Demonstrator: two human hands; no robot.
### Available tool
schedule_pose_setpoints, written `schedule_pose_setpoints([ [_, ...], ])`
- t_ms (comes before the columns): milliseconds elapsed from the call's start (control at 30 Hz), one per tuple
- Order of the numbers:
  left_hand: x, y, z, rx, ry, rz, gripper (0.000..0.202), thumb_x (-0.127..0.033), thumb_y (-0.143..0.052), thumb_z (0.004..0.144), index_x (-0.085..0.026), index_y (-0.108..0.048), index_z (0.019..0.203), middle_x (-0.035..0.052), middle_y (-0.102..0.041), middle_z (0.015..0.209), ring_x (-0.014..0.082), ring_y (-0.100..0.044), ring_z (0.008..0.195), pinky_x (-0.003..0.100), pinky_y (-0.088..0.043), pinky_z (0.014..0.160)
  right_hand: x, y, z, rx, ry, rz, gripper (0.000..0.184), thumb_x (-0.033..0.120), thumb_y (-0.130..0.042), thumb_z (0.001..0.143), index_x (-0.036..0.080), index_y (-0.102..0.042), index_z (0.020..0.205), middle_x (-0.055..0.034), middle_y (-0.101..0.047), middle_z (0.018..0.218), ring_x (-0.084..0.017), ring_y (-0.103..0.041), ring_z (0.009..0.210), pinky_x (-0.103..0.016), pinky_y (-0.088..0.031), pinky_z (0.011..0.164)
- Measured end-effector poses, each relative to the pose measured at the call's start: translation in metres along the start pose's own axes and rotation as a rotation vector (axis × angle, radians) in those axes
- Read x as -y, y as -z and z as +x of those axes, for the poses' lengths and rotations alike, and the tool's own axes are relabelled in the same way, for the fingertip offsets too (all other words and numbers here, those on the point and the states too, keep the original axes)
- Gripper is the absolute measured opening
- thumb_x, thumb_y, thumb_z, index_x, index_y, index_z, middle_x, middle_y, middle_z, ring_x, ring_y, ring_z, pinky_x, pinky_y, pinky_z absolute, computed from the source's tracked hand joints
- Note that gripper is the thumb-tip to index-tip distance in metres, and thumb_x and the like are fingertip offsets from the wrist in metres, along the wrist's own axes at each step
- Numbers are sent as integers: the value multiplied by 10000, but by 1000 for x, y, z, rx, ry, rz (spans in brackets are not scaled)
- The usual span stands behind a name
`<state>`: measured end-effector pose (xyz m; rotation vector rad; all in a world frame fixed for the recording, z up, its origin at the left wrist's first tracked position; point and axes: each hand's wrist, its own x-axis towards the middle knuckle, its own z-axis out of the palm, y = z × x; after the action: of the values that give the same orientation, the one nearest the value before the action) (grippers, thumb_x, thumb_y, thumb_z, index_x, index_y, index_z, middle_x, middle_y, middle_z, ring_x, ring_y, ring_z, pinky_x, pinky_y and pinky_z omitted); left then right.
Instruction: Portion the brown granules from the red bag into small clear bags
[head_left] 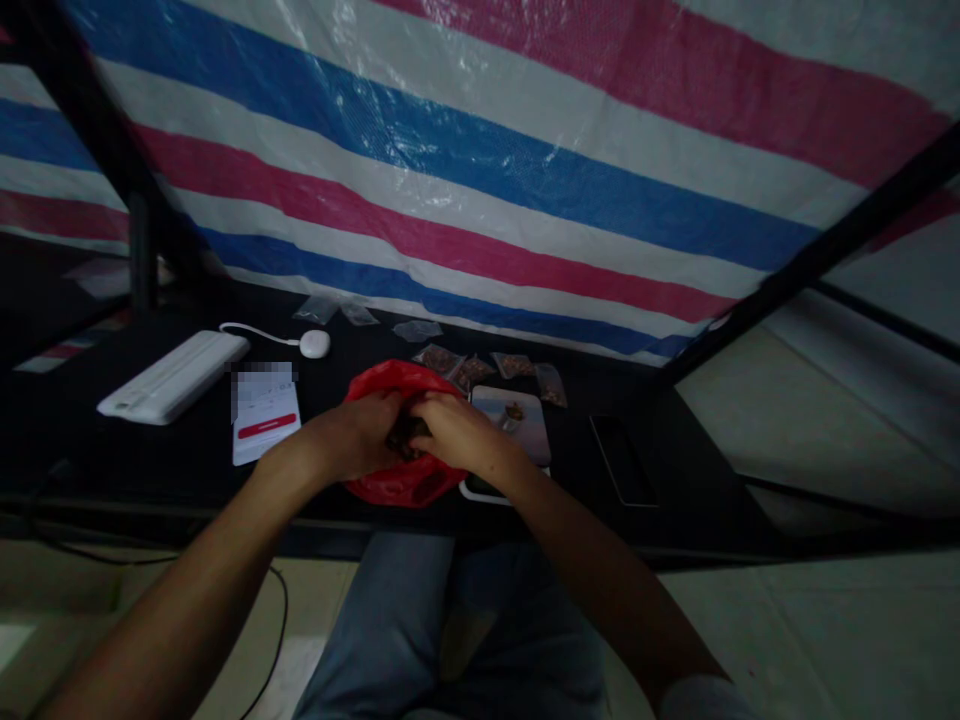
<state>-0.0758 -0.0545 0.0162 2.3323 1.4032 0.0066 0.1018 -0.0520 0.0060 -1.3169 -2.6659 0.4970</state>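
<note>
On the black table stands a red plastic bag (409,490), its mouth spread wide, with dark brown pieces (407,436) inside. My left hand (367,432) reaches over the left rim, its fingers bent down among the pieces. From the right comes my right hand (454,428), fingers curled together into the same contents. The fingertips of both hands are hidden, and what they grip cannot be made out. Right beside the bag lies a flat scale (529,435), partly covered by my right forearm. A small clear bag (511,418) with brown bits rests on its plate.
Several small clear bags of brown pieces (512,365) lie behind the scale. Flat clear bags (316,309) are farther back left. Around them are a white power bank (176,378), a lit phone (264,440), a white round device (315,344) and a dark phone (622,460).
</note>
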Motion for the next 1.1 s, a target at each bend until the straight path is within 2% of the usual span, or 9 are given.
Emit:
schedule_pose_setpoints([
  [133,0,-4,2,37,57,51,434,-286,-702,821,-136,-638,1224,182,-734,1199,322,-724,1046,365,-546,814,-5,3,1,23,14,81,159,111,-724,889,140,-757,1042,-121,-781,1058,-203,-723,1011,-285,-496,870],
  [267,1,-6,9,-11,-54,17,377,-269,-671,866,-159,-665,1226,163,-739,1214,301,-711,1103,355,-529,888,-6,10,1,15,-4,111,179,45,-689,881,154,-780,990,-101,-798,1021,-189,-733,960,-263,-484,821],
  [433,4,-6,17,-2,-57,37,294,-253,-577,910,-175,-714,1158,151,-766,1125,308,-732,1035,362,-531,828,-10,21,-3,-62,-30,53,173,70,-660,911,164,-794,967,-89,-803,966,-189,-725,920,-266,-462,799],
  [600,1,-7,21,22,-52,57,332,-301,-636,881,-172,-719,1176,164,-759,1146,310,-732,1032,348,-522,820,-12,24,-8,-52,-47,30,161,92,-656,926,163,-799,945,-89,-803,937,-181,-724,881,-261,-450,778],
  [833,6,-8,23,5,-88,-8,245,-184,-580,882,-216,-778,1022,114,-793,1009,274,-750,954,326,-521,802,-20,33,-10,-79,17,105,207,83,-649,912,181,-817,984,-61,-814,978,-172,-732,901,-261,-468,809],
  [967,11,-5,25,-40,-119,-22,272,-143,-562,867,-212,-783,1009,107,-797,1000,255,-746,933,319,-527,796,-24,45,-13,-53,5,114,220,63,-648,892,180,-822,960,-49,-813,959,-162,-725,863,-256,-474,788],
  [1100,14,-3,27,-53,-136,-52,276,-135,-578,851,-222,-786,1011,85,-803,1012,250,-747,918,319,-534,790,-30,68,-27,-71,-36,171,193,93,-670,886,203,-825,921,-16,-814,936,-154,-725,835,-237,-478,744],
])
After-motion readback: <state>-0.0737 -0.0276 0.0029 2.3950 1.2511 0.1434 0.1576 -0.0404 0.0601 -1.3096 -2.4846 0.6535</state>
